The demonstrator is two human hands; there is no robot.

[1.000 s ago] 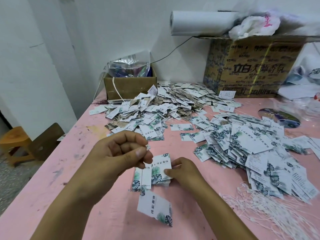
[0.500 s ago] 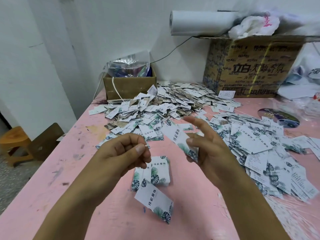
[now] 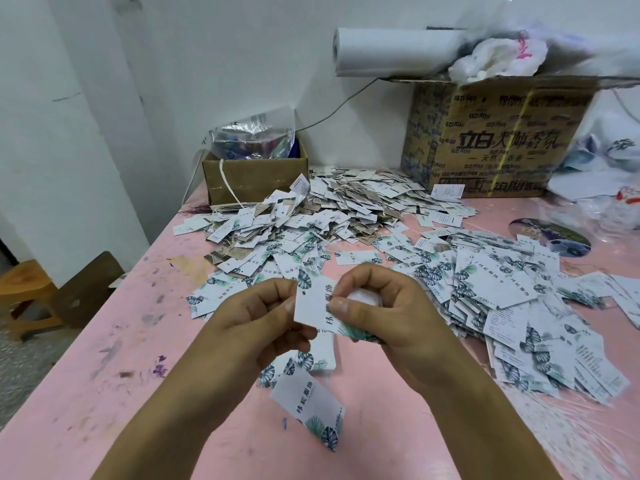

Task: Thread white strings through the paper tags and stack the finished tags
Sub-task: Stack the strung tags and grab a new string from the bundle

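Note:
My right hand [image 3: 388,317] pinches a white paper tag [image 3: 313,303] with a green leaf print and a small hole near its top left corner. My left hand [image 3: 256,323] is curled beside the tag's left edge, thumb and fingers pinched together; the string end in it is too thin to see. Below my hands another tag [image 3: 308,410] hangs over the pink table [image 3: 104,358], above a small stack of tags [image 3: 304,362]. A bundle of white strings [image 3: 571,431] lies at the right front.
A wide heap of loose tags [image 3: 502,296] lies to the right, and another heap of tags [image 3: 311,216] further back. A small cardboard box [image 3: 252,178] and a large printed carton [image 3: 495,140] stand at the wall. A wooden stool [image 3: 27,292] is left of the table.
My right hand picked a tag from the pile on the right and brought it in front of my left hand. My left hand stayed curled and rose slightly toward the tag.

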